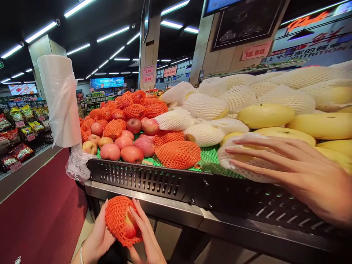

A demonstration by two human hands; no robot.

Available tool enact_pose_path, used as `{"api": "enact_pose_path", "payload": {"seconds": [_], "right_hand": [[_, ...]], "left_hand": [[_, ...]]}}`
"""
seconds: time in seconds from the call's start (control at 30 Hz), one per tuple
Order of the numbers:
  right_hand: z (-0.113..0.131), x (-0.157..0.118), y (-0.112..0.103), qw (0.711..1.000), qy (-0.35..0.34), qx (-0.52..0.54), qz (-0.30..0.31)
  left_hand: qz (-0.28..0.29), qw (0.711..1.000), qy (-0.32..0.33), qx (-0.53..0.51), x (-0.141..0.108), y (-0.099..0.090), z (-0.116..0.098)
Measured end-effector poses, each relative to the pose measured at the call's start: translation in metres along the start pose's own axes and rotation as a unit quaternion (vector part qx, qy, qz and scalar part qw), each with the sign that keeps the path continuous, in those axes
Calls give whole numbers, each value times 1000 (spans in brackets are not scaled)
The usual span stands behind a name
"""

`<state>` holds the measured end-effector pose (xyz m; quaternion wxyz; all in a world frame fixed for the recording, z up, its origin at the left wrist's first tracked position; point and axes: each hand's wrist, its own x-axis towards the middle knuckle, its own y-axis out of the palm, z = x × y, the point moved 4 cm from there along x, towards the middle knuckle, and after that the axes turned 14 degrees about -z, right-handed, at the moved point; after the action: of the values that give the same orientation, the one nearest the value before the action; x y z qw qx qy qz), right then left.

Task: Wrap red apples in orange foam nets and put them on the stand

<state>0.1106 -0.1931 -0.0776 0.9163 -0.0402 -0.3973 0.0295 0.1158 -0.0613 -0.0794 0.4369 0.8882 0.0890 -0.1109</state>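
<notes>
Below the front edge of the display, both my hands hold one red apple in an orange foam net [122, 222]. My left hand [96, 238], with a bracelet on its wrist, cups the apple from the left. My right hand [147, 238] presses its fingers against the right side, where the net is pulled open and red skin shows. Another person's hand [297, 172] reaches in from the right and lies flat on a pear in a white foam net [244, 161].
The black perforated display rim [165, 181] runs across in front of me. Behind it lie bare red apples [132, 154], orange-netted apples [178, 154] and yellow pears [265, 115]. A roll of plastic bags [59, 99] stands at the left corner. A dark red floor [41, 216] and snack shelves [19, 135] are at left.
</notes>
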Motion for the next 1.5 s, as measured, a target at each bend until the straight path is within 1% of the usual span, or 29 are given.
{"api": "enact_pose_path", "payload": {"seconds": [0.07,0.1,0.17,0.23,0.27,0.33,0.37,0.43,0.5,0.53,0.57,0.6,0.63,0.67,0.7,0.73,0.8,0.83,0.9,0.97,1.03,1.1,1.17,1.23,1.3,1.37,1.4,1.47,1.5], "right_hand": [[0,-3,4,999,32,42,-13],[-5,-5,9,994,71,77,-17],[-18,-10,20,972,170,162,-15],[-31,-15,31,941,252,227,-22],[-35,-15,33,931,273,237,-40],[-40,-11,26,932,281,204,-103],[-39,-5,18,939,269,168,-132],[-31,16,-2,960,207,90,-165],[-17,49,-26,976,116,14,-186],[-9,70,-39,978,57,-26,-200],[-1,94,-52,972,-7,-73,-222],[8,118,-64,960,-80,-120,-240],[17,144,-73,942,-162,-170,-240],[25,169,-80,917,-240,-219,-233],[28,194,-85,896,-278,-278,-207],[28,219,-89,881,-281,-342,-170],[23,260,-92,848,-230,-471,-70],[20,275,-93,829,-199,-523,-20],[18,294,-91,793,-155,-587,55],[20,304,-86,777,-134,-607,100],[21,309,-78,772,-118,-609,138],[20,313,-67,770,-101,-606,174],[17,316,-57,770,-86,-602,191],[12,319,-52,772,-83,-604,176],[6,320,-51,779,-96,-604,135],[-1,321,-57,791,-103,-597,84],[-6,320,-61,799,-105,-589,61],[-15,318,-72,819,-110,-562,26],[-20,315,-78,828,-110,-549,15]], "left_hand": [[-19,1000,17,11,-4,4,-4],[-26,999,30,17,-6,5,-5],[-26,997,72,22,-9,8,-2],[0,992,123,30,-10,8,8],[21,988,148,42,-10,8,15],[71,977,185,82,-9,7,28],[92,970,197,110,-9,6,32],[123,955,215,165,-10,5,32],[140,941,230,206,-12,5,22],[146,936,236,218,-14,5,14],[148,932,242,224,-16,6,6],[144,931,248,228,-16,6,-1],[131,930,256,227,-16,5,-8],[112,933,264,219,-14,3,-15],[84,937,272,203,-12,0,-20],[53,941,279,183,-8,-4,-26],[2,947,288,146,-1,-12,-34],[-13,947,291,137,1,-15,-37],[-14,942,301,150,2,-18,-45],[8,929,314,197,-6,-16,-51],[16,907,323,269,-18,-11,-55],[9,884,323,338,-34,-5,-57],[0,859,318,402,-49,2,-59],[2,817,303,490,-65,7,-61],[10,756,281,591,-80,4,-65],[2,693,278,665,-99,-10,-72],[-18,668,295,683,-109,-22,-77],[-102,629,362,681,-135,-51,-89],[-161,609,406,662,-149,-66,-95]]}}
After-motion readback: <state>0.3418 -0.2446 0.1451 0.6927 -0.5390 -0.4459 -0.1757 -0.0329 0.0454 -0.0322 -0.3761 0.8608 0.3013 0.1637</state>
